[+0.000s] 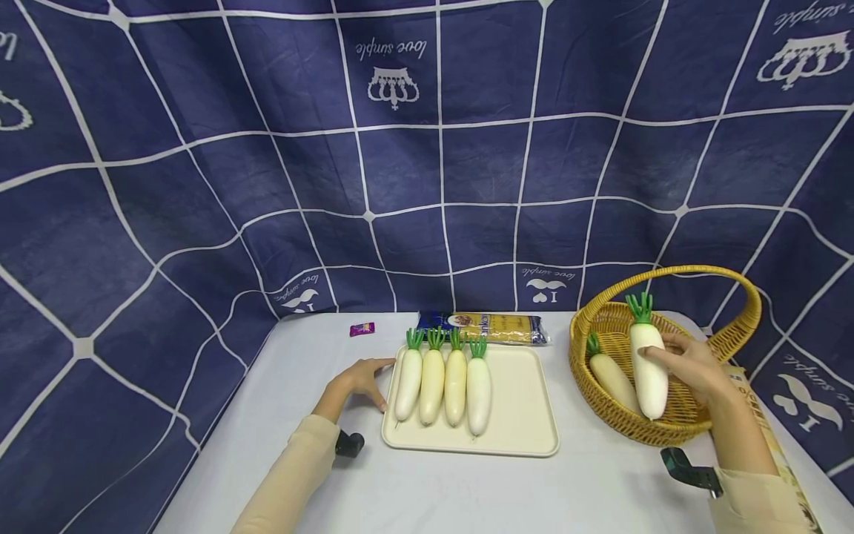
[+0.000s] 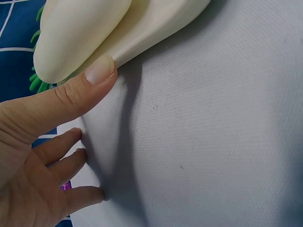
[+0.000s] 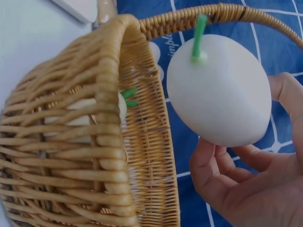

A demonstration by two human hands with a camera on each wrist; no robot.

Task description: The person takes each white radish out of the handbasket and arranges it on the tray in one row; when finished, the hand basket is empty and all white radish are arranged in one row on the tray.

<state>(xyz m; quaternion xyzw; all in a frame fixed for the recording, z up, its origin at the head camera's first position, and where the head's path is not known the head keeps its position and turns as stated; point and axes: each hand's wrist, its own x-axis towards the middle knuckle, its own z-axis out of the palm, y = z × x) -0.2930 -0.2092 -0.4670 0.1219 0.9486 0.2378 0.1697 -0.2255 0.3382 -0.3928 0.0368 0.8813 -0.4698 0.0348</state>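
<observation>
My right hand grips a white radish with green leaf stubs, thumb on one side and fingers on the other. In the head view this radish overlaps the wicker basket; the right wrist view shows it beside the basket's rim. Another white radish lies inside the basket. My left hand rests at the left edge of the cream tray, fingers spread. Its thumb touches the tray rim in the left wrist view. Several white radishes lie side by side on the tray, leaves pointing away.
A yellow and blue pasta packet lies behind the tray. A small purple wrapped packet sits at the back left. The basket's tall handle arches above it. A blue checked cloth hangs behind the white table.
</observation>
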